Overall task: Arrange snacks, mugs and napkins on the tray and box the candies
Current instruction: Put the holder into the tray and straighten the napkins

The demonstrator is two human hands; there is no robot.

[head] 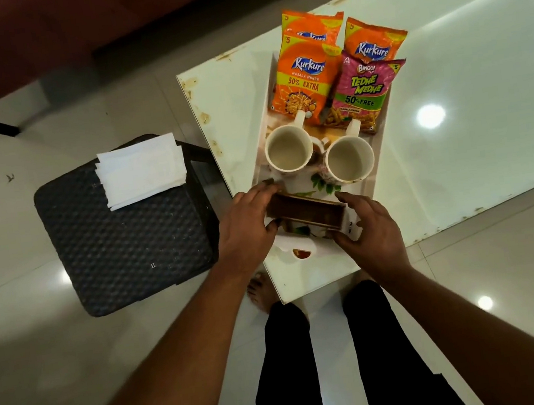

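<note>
View from above, looking down the person's own body at a glossy white table (pixel 444 60). A long white tray (pixel 284 246) with a floral print lies on the table's near corner, running away from the viewer.

At the tray's near end sits a small brown wooden box (pixel 307 212), held at both ends. The left hand (pixel 248 225) grips its left end, fingers curled over the far side and thumb on the near side. The right hand (pixel 375 232) grips its right end, one finger stretched along the far edge and the others wrapped round the near corner. The box's inside looks dark; whether it holds candies cannot be told.

Just beyond the box two white mugs stand upright side by side, the left mug (pixel 289 151) and the right mug (pixel 350 160), handles pointing away.

The tray's far end is filled with snack packets: an orange Kurkure packet (pixel 305 81) on the left, a pink Bingo Tedhe Medhe packet (pixel 365 94) beside it, and two more orange Kurkure packets, one (pixel 312 26) behind the left packet and one (pixel 373 42) behind the pink packet.

Left of the table, a stack of white napkins (pixel 142 169) lies on the far part of a dark woven stool (pixel 124 241), off the tray.

Below are black trousers (pixel 287 369) and a bare foot (pixel 260 291) on the pale tiled floor (pixel 8 236).
</note>
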